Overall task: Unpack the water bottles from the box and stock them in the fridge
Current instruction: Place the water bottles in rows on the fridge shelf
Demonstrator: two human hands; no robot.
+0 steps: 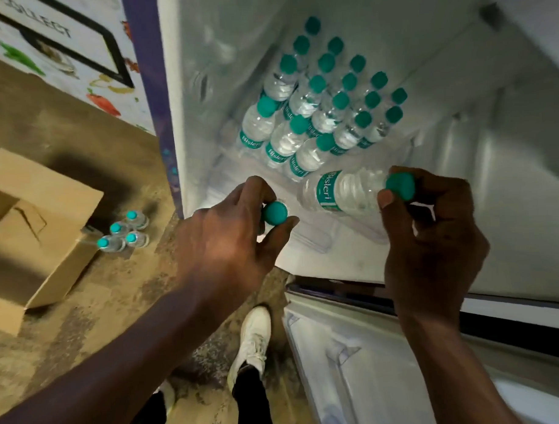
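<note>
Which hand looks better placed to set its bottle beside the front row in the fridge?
Probably the right hand: its tilted bottle lies beside the front row; the left hand holds the other bottle farther out.

Stocked bottles [315,109] stand in rows inside the fridge [459,142]; left, four bottles [123,231] beside the box [35,233].

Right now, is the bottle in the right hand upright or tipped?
Tipped. The bottle lies sideways, its cap pinched by the right hand; the stocked bottles behind stand upright.
</note>
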